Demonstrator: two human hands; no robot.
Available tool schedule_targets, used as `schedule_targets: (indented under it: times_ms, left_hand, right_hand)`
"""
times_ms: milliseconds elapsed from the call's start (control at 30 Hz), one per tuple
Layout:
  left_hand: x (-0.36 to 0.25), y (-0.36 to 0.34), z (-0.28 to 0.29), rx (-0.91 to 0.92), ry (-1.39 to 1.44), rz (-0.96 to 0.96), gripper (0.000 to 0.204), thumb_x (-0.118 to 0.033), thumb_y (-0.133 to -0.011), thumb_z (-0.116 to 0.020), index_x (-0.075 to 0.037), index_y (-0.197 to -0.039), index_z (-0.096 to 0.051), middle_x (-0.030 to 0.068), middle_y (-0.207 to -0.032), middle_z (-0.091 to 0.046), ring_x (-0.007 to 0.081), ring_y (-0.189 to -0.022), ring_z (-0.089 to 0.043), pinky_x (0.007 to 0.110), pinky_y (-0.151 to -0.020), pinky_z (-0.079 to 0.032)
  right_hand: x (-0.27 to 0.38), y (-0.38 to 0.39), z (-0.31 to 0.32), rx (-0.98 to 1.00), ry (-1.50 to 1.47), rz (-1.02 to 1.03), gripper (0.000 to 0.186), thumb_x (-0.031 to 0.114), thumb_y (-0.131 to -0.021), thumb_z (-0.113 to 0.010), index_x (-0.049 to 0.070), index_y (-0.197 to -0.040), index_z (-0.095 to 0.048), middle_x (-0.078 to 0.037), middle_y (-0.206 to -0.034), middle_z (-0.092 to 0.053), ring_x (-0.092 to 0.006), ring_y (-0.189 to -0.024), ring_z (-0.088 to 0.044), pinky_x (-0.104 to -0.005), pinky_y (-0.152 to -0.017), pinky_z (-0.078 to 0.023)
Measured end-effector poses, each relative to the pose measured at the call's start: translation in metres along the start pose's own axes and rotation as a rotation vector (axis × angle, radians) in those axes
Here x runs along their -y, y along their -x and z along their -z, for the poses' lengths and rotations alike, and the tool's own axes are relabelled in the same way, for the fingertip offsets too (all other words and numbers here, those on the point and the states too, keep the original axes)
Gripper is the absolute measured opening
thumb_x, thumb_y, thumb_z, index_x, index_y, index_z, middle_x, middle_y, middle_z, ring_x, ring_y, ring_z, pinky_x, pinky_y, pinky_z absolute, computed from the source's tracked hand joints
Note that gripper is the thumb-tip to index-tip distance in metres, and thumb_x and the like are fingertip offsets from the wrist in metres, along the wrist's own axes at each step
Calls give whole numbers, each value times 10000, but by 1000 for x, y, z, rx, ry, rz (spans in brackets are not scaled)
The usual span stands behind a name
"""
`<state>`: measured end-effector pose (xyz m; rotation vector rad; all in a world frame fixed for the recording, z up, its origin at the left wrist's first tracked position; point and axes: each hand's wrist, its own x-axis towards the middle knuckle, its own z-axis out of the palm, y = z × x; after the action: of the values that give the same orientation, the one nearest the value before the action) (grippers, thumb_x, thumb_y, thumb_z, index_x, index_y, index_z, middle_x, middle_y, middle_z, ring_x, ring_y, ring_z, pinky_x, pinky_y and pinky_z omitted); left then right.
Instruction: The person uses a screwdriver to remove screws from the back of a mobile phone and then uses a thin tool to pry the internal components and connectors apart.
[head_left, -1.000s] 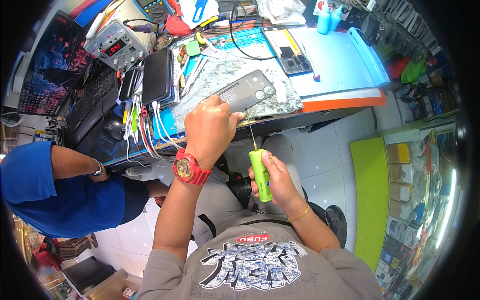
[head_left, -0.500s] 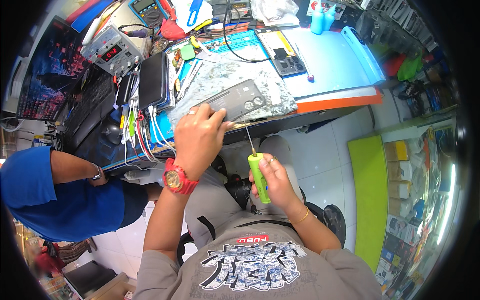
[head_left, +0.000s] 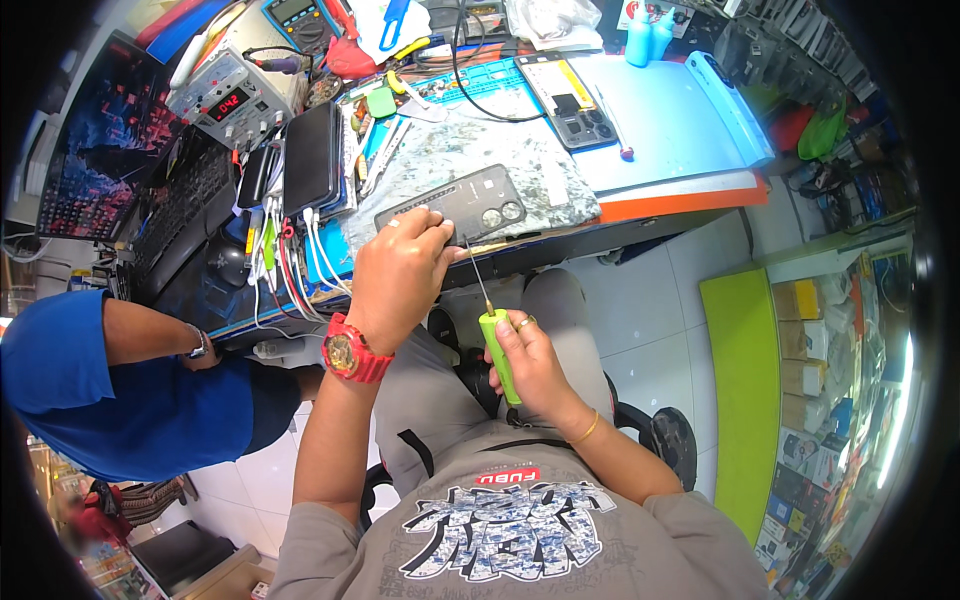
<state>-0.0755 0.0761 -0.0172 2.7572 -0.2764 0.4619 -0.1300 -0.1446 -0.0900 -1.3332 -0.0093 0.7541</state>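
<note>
At the near edge of the workbench, a dark smartphone (head_left: 455, 208) lies back-up on a grey mottled mat (head_left: 560, 180), camera cluster toward the right. Left hand (head_left: 400, 275) rests on the phone's near left part, fingers curled down and pressing on it; red wristwatch (head_left: 352, 352) on that wrist. Right hand (head_left: 530, 365) sits nearer the body, below the bench edge, fingers closed around the green handle of a thin screwdriver (head_left: 496, 340). Its metal shaft points up and far-left; tip is at the phone's near edge, just beside the left fingertips. Actual contact of tip with phone cannot be told.

Right of the mat: light blue work mat (head_left: 670, 125) with a second, opened phone (head_left: 565, 100) on it. Left of the mat: black device (head_left: 310, 160) with white cables (head_left: 290, 260) hanging off the bench edge. Far left: bench power supply (head_left: 225, 95) with red digits lit, and a multimeter (head_left: 295, 15) beyond it.

Another person in a blue shirt (head_left: 90, 390) sits at left, forearm toward the bench.
</note>
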Motion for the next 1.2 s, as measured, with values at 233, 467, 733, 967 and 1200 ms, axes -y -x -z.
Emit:
schedule_targets:
  times_ms: [233, 467, 733, 967, 1200]
  left_hand:
    - [6, -4, 7, 29, 32, -48, 275, -155, -875, -893, -15, -1102, -827, 108, -1137, -781, 337, -1028, -754, 440, -880, -615]
    - [8, -7, 10, 62, 27, -71, 277, -147, -868, -891, -13, -1100, -821, 102, -1118, -771, 331, -1020, -745, 434, -866, -612]
    - [9, -8, 9, 57, 19, -79, 274, -147, -870, -890, -18, -1103, -823, 92, -1123, -773, 327, -1015, -745, 431, -862, -608]
    - [10, -9, 11, 73, 26, -58, 304, -158, -855, -902, -20, -1117, -832, 100, -1151, -780, 324, -1055, -751, 430, -877, -612]
    - [5, -8, 16, 65, 49, -81, 407, -245, -796, -953, -16, -1108, -828, 99, -1141, -780, 319, -1050, -751, 431, -873, -611]
  right_hand:
    - [-4, -3, 1, 29, 32, 14, 483, 456, -1202, -506, 27, -1419, -553, -86, -947, -664, -136, -679, -660, -296, -594, -563]
    - [-4, -2, 2, 3, 38, 13, 462, 446, -1198, -522, 26, -1373, -600, -56, -913, -654, -103, -659, -640, -283, -579, -549]
    - [-2, -3, 5, 25, 35, -18, 460, 443, -1200, -519, 31, -1391, -594, -57, -922, -657, -110, -669, -643, -287, -601, -558]
    - [-9, -4, 1, 27, 71, -2, 460, 431, -1202, -518, 28, -1412, -591, -64, -944, -655, -128, -687, -656, -293, -610, -561]
    - [-11, -2, 3, -25, 22, 14, 461, 427, -1203, -517, 34, -1436, -576, -70, -953, -661, -127, -688, -656, -294, -610, -560]
